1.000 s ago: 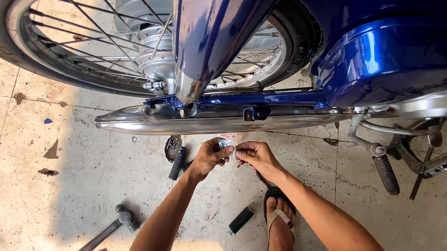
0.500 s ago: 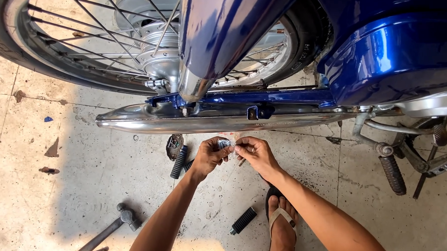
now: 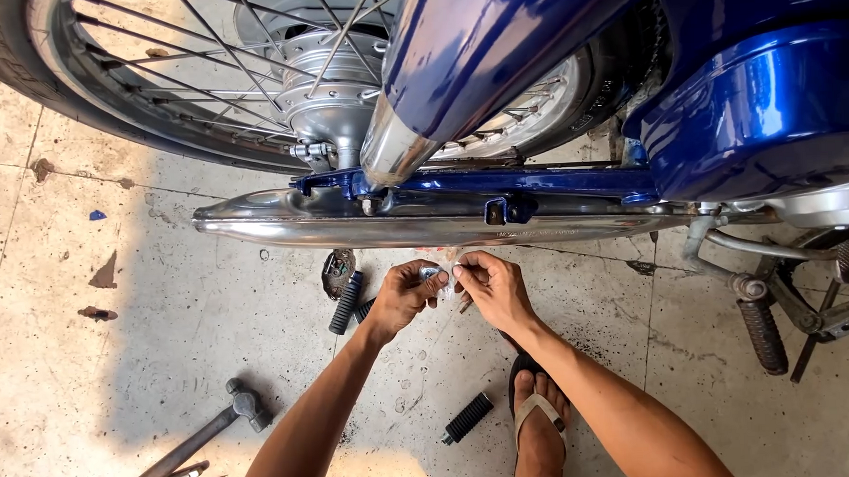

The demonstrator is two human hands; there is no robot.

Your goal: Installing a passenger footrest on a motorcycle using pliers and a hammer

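Left hand and right hand together pinch 1 small shiny metal part just below the long chrome exhaust pipe.

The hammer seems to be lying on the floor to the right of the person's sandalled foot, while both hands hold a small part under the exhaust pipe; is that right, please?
Not quite: the head view shows the hammer lying left of the sandalled foot. Both hands, left hand and right hand, do hold a small part under the exhaust pipe.

Both hands on small metal part
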